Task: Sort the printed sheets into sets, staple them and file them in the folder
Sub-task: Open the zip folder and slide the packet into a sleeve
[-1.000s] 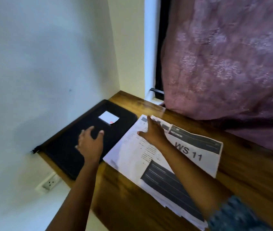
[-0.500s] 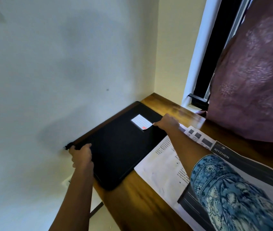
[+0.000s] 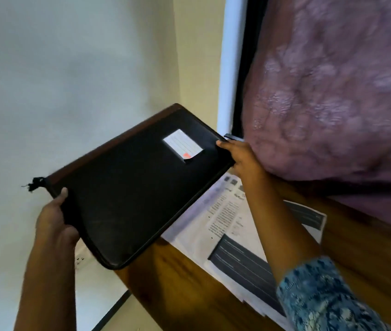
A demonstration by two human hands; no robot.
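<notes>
A black zip folder (image 3: 137, 194) fills the middle of the frame, held between both hands and lying at a slant from the lower left toward the upper right. It is closed. A white lined card (image 3: 182, 146) with a small red mark sits in a slot on its cover, toward the upper right end. A frayed black zip tag (image 3: 34, 185) sticks out from its left corner.

The left hand (image 3: 53, 218), at the lower left, grips the folder's left edge. Its thumb lies on top of the cover and its fingers go underneath, out of sight. The right hand (image 3: 242, 158), right of centre, grips the folder's upper right corner with the fingers curled round the edge. A blue patterned sleeve (image 3: 321, 295) covers that arm at the lower right.

The folder's lower corner hangs past the edge of the wooden table (image 3: 177, 290) and partly covers a white wall socket (image 3: 82, 259) below it. The motion blur makes it hard to say whether the folder's far edge still touches the table.

The printed sheets (image 3: 237, 225) lie spread on the table under the right forearm, at the centre right of the frame. They are white pages with text and dark header bands, overlapping one another. The folder's long right edge overlaps their left side.

A pale wall (image 3: 58, 80) takes up the upper left. A purple curtain (image 3: 333, 103) hangs at the upper right, beside a dark window frame (image 3: 240, 68).
</notes>
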